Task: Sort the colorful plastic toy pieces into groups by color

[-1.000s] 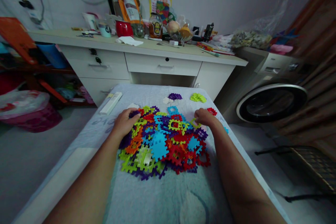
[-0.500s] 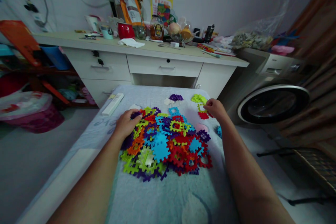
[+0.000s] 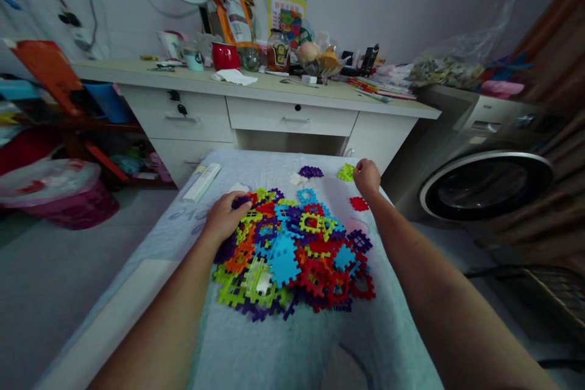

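Observation:
A mixed heap of plastic interlocking tiles (image 3: 286, 256) in blue, red, lime green, orange and purple covers the middle of the cloth-covered table (image 3: 269, 353). My left hand (image 3: 225, 218) rests at the heap's left edge, thumb and fingers closed about a purple tile (image 3: 240, 201). Beyond the heap on the right, my right hand (image 3: 367, 178) is pinched at the edge of a small lime-green tile pile (image 3: 346, 172); its fingertips partly hide what they grip. A red tile (image 3: 359, 203) lies just nearer, and a purple tile group (image 3: 311, 172) sits to the left.
A long white box (image 3: 202, 183) lies at the table's far left. Behind stands a white desk (image 3: 292, 114) with a red mug (image 3: 225, 56), a jar (image 3: 278, 50) and other clutter. To the right is a washing machine (image 3: 484, 183); a pink bin (image 3: 73, 204) stands left.
My right hand has moved away from me, from above the red tile to the lime-green pile, taking a lime-green frame tile along. My left hand stays at the heap. The view has shifted slightly.

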`<state>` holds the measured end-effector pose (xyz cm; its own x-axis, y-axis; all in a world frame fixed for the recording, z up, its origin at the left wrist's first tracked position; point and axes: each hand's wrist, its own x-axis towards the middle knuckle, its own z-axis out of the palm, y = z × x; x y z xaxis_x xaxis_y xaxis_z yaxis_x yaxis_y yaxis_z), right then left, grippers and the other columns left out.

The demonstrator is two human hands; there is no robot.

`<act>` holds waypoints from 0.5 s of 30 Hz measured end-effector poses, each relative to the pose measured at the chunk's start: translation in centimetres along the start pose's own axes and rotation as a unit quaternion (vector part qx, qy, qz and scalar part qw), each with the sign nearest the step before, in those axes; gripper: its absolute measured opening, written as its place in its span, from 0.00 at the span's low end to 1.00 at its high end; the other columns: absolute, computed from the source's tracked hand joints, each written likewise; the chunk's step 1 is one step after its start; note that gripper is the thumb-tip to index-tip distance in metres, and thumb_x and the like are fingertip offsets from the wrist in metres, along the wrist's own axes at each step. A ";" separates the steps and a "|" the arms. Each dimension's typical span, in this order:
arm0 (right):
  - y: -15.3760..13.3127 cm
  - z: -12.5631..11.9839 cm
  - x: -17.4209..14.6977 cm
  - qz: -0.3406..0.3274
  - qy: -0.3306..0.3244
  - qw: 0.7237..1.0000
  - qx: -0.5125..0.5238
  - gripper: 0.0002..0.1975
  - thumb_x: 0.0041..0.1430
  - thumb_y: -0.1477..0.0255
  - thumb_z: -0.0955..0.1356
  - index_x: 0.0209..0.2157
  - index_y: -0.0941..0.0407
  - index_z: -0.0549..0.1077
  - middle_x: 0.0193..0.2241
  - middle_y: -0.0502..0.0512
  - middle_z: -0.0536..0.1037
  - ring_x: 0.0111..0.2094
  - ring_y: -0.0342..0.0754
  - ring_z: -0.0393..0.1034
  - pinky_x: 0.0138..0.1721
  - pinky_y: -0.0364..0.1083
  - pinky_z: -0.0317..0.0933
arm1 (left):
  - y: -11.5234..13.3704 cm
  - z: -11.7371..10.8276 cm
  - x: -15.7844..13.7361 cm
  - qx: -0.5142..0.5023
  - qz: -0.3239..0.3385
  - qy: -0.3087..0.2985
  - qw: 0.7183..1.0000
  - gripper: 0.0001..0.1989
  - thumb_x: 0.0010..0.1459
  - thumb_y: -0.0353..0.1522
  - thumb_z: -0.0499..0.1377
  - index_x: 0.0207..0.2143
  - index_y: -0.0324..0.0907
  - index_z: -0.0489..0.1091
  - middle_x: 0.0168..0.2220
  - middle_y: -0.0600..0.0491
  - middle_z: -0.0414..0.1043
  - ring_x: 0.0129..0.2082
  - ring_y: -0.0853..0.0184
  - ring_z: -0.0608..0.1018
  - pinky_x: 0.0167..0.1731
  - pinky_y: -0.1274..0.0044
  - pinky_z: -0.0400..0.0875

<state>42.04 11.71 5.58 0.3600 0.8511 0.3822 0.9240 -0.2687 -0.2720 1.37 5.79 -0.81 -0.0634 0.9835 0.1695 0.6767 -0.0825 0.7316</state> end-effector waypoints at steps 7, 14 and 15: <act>0.7 2.0 0.3 -0.061 -0.050 0.994 -0.075 0.17 0.63 0.77 0.58 0.46 0.59 0.75 0.46 0.67 0.73 0.45 0.56 0.66 0.42 0.48 0.58 | 0.0 -0.1 0.0 0.005 0.002 -0.002 1.000 0.20 0.54 0.44 0.58 0.47 0.45 0.72 0.50 0.47 0.74 0.52 0.57 0.74 0.55 0.66 0.66; 1.4 1.8 -0.7 -0.095 -0.107 0.985 -0.092 0.20 0.61 0.79 0.59 0.51 0.58 0.75 0.51 0.67 0.72 0.50 0.58 0.66 0.47 0.49 0.58 | 0.2 -0.2 -0.1 0.007 0.002 0.002 1.000 0.19 0.54 0.44 0.58 0.46 0.46 0.73 0.50 0.48 0.75 0.50 0.56 0.75 0.53 0.65 0.67; 1.2 1.5 -0.8 -0.093 -0.105 0.987 -0.084 0.21 0.60 0.80 0.60 0.51 0.58 0.75 0.51 0.66 0.72 0.50 0.58 0.66 0.48 0.49 0.58 | 0.2 -0.2 -0.1 0.006 0.002 0.003 1.000 0.19 0.54 0.44 0.58 0.46 0.46 0.73 0.50 0.48 0.75 0.50 0.56 0.75 0.53 0.65 0.67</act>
<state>42.69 11.33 3.62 0.1640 0.9626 0.2156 0.9862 -0.1553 -0.0569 1.35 5.60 -0.55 -0.0646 0.9823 0.1758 0.6858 -0.0843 0.7229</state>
